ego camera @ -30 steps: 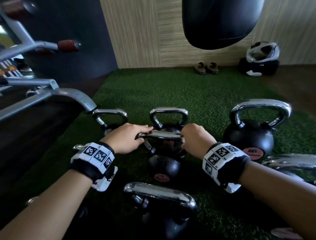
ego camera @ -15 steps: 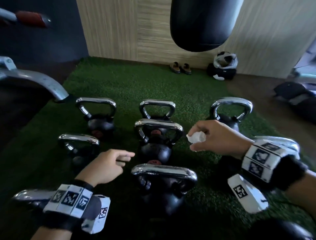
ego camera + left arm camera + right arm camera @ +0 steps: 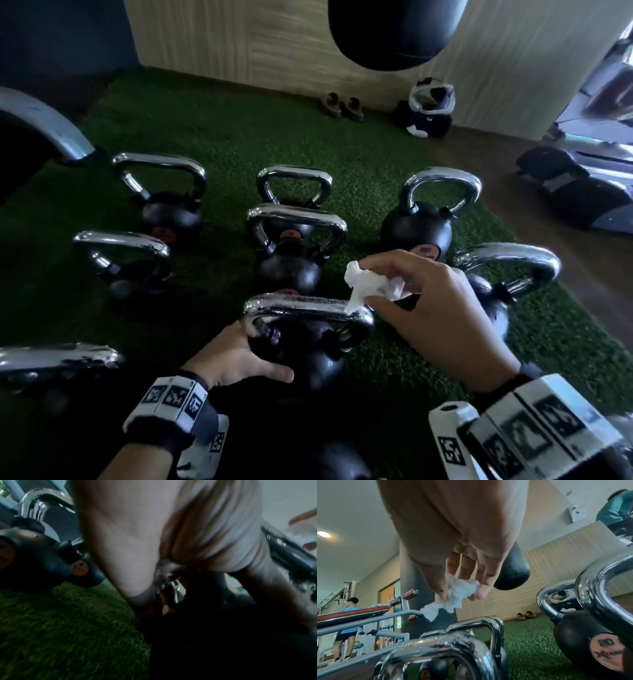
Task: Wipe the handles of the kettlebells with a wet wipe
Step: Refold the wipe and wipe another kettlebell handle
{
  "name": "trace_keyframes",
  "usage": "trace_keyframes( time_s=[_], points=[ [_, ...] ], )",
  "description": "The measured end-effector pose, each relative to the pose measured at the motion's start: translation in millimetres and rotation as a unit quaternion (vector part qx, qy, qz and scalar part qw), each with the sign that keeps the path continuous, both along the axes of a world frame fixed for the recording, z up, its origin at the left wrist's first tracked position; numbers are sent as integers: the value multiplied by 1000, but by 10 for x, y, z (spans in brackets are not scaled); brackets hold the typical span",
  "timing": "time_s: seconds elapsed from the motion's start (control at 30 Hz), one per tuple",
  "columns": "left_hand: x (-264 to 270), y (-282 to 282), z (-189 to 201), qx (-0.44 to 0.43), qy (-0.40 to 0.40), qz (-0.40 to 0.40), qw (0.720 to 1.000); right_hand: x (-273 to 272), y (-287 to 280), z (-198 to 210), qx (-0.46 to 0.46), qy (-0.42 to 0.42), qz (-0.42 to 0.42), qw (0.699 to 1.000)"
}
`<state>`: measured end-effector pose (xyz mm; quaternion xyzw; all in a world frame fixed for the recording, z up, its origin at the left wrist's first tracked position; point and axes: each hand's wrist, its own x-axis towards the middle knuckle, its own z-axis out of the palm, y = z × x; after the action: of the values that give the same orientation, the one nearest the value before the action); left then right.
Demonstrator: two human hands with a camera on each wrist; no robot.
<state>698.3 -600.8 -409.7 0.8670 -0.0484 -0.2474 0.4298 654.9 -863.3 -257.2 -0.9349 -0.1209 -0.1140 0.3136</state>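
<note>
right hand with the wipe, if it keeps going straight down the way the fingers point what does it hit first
Most likely the chrome handle of the nearest kettlebell, near its right corner. The right hand pinches the wet wipe just above it, and the wipe's hanging tip would touch first. The left hand grips that kettlebell's left side.

Kettlebells with black round bodies and chrome loop handles stand upright in rows on green turf. The nearest kettlebell (image 3: 301,346) in the middle column has a wet, droplet-covered handle (image 3: 305,306). A crumpled white wet wipe (image 3: 371,286) hangs just above the right end of that handle; its lower tip appears to touch the chrome in the head view, while the right wrist view shows it clear above. Behind stand the middle kettlebell (image 3: 291,253) and the far kettlebell (image 3: 294,185).
</note>
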Motion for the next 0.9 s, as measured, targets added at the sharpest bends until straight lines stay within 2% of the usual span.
trace_keyframes(
  time_s=[0.2,0.4,0.47,0.6,0.8,0.9],
  points=[
    [-12,9,-107,-17,-4,21,1000,37,159,-250,-26,-11,40,999],
    [9,36,-192,-65,-19,19,998,106,420,-452,-81,-66,93,990],
    [8,43,-199,-70,-17,21,997,98,372,-458,-99,-74,79,989],
    [16,51,-230,-72,-28,15,997,71,167,-418,-70,-37,19,997],
    [19,49,-250,-62,-22,16,998,50,181,-475,-62,-59,13,996],
    [37,44,-277,-41,-16,16,999,0,-65,-545,-25,-32,-55,998]
  ],
)
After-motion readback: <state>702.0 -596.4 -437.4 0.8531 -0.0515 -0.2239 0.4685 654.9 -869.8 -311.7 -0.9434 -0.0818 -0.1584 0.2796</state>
